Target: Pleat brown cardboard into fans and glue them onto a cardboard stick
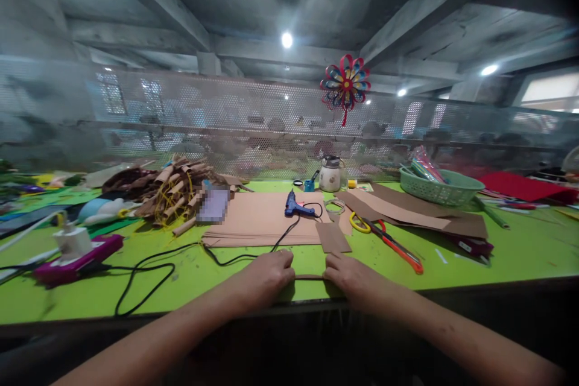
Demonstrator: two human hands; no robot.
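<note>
My left hand [266, 274] and my right hand [353, 277] rest at the near edge of the green table [203, 280], fingers curled. Between them they pinch the two ends of a thin brown cardboard strip [309, 277] that lies flat on the table. Just beyond the strip lies a small brown cardboard piece [332, 237]. A blue glue gun [296, 207] sits on a large brown cardboard sheet [262, 220], its black cord [181, 256] running left. Yellow-handled scissors [362, 223] and an orange utility knife [400, 248] lie to the right.
A heap of rolled cardboard tubes [174, 193] sits at the left, with a purple power strip and white plug [75, 250] nearer. A green basket [436, 186], more cardboard sheets [407, 211], a jar [330, 176] and a mesh screen [226, 126] stand behind.
</note>
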